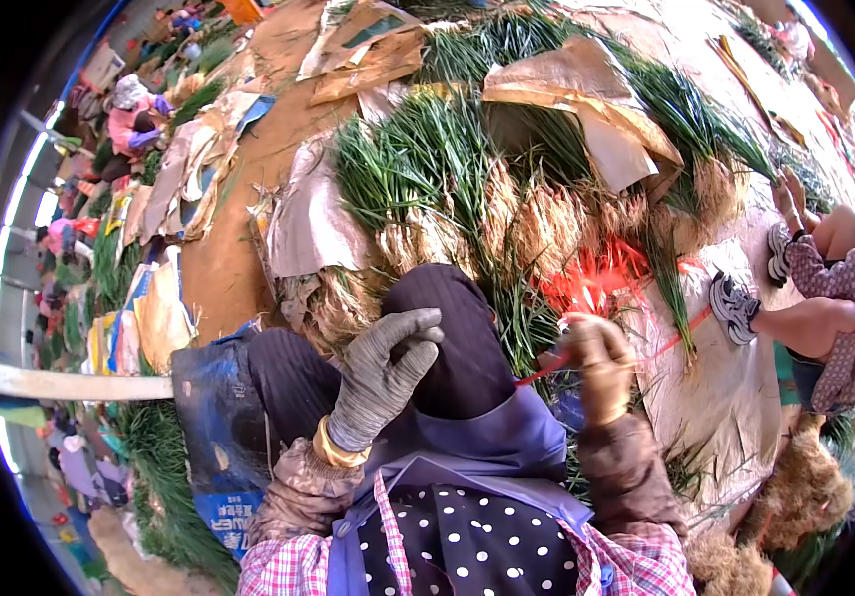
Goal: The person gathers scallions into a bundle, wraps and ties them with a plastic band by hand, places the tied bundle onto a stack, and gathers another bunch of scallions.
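Observation:
My left hand (385, 372), in a grey knitted glove, is raised above my knees with fingers curled in toward the thumb; I see nothing between them. On the right, my right hand (601, 370) is closed and smeared by motion. Red plastic string (544, 372) runs out from it on both sides. Just beyond lies a tangled heap of the same red string (596, 278). In front of my knees are bundles of green onion-like plants (412, 164) with pale, dry roots (537, 223).
Brown paper sheets (586, 94) cover part of the plants. Another person (830, 268) sits at the right, wearing sneakers (735, 308). Root clumps (805, 487) lie lower right. A pale bar (79, 382) juts in from the left, near more green plants (164, 497). Several people work farther left.

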Action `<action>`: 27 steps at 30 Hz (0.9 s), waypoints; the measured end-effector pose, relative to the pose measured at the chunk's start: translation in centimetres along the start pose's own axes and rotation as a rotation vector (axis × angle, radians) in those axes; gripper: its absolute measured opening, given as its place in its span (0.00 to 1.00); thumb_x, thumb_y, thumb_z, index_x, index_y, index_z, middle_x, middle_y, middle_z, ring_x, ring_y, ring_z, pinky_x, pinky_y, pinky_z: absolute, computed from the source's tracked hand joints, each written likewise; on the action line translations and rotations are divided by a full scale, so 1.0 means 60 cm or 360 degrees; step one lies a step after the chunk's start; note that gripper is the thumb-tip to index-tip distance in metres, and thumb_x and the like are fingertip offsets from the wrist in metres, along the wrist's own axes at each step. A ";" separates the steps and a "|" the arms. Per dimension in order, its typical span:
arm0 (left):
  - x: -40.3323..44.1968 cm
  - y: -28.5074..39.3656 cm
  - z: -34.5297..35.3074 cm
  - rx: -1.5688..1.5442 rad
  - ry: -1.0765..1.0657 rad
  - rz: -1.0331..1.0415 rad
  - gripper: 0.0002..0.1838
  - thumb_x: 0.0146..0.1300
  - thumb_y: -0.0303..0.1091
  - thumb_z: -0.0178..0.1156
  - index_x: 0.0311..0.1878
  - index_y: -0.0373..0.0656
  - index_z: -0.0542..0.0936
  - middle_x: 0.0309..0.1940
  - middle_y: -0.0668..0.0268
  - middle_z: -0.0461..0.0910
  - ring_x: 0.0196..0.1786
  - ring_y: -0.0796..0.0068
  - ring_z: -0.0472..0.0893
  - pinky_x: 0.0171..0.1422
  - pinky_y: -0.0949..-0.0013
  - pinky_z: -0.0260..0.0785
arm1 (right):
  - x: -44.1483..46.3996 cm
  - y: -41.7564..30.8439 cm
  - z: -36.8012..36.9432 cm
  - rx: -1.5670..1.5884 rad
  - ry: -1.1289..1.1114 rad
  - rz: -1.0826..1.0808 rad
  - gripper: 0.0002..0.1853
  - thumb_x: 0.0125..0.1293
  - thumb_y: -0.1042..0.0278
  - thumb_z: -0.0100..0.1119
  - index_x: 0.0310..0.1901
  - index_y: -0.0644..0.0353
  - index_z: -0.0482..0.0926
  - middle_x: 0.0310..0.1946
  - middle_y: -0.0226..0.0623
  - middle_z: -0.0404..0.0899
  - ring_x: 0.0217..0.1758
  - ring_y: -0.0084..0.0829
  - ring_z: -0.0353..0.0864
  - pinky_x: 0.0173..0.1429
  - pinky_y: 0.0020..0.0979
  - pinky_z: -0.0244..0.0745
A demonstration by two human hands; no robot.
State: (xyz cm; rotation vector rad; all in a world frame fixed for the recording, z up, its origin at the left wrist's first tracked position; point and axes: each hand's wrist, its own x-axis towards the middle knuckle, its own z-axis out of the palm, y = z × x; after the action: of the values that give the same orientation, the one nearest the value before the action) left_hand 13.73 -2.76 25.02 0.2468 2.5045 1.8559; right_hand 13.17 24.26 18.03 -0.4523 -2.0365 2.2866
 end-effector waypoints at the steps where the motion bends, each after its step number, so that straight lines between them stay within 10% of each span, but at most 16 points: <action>1: -0.004 0.014 -0.001 -0.0284 -0.0015 -0.0119 0.26 0.64 0.48 0.58 0.56 0.36 0.74 0.44 0.62 0.80 0.42 0.75 0.79 0.47 0.74 0.72 | -0.035 -0.044 0.063 0.0153 -0.0342 -0.0104 0.10 0.66 0.68 0.59 0.44 0.63 0.81 0.27 0.29 0.81 0.25 0.17 0.73 0.31 0.22 0.70; 5: -0.045 0.034 -0.039 -0.1370 -0.0189 -0.0494 0.32 0.69 0.55 0.47 0.60 0.33 0.70 0.49 0.56 0.79 0.48 0.68 0.79 0.56 0.65 0.71 | -0.107 -0.069 0.212 -0.0421 -0.1299 -0.1077 0.09 0.59 0.73 0.63 0.42 0.62 0.79 0.28 0.40 0.81 0.29 0.36 0.82 0.33 0.32 0.77; 11: -0.155 -0.051 -0.199 -0.1406 0.0502 -0.0026 0.16 0.71 0.42 0.49 0.46 0.38 0.75 0.44 0.54 0.78 0.46 0.57 0.79 0.54 0.57 0.73 | -0.132 -0.056 0.270 -0.0565 -0.1475 -0.0425 0.07 0.61 0.69 0.60 0.40 0.57 0.80 0.26 0.45 0.80 0.31 0.44 0.81 0.35 0.35 0.75; 18: -0.418 -0.195 -0.354 -0.0863 0.1329 -0.0139 0.16 0.71 0.42 0.49 0.49 0.40 0.75 0.43 0.63 0.76 0.40 0.72 0.76 0.48 0.64 0.71 | -0.118 -0.062 0.410 -0.0883 -0.1789 -0.1026 0.11 0.61 0.71 0.62 0.46 0.59 0.81 0.34 0.40 0.83 0.35 0.29 0.82 0.40 0.28 0.76; 27: -0.695 -0.269 -0.396 -0.1118 0.2402 -0.0313 0.18 0.66 0.43 0.59 0.46 0.36 0.79 0.25 0.67 0.78 0.22 0.78 0.72 0.25 0.70 0.67 | -0.164 0.077 0.806 -0.0438 -0.2756 0.0134 0.13 0.66 0.71 0.58 0.49 0.67 0.78 0.33 0.29 0.80 0.34 0.17 0.75 0.41 0.19 0.73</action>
State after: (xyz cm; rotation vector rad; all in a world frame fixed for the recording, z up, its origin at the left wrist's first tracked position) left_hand 50.51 -35.55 13.27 -1.9116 1.6629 3.2055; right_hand 11.38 -25.25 19.76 2.2081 -2.6161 2.5301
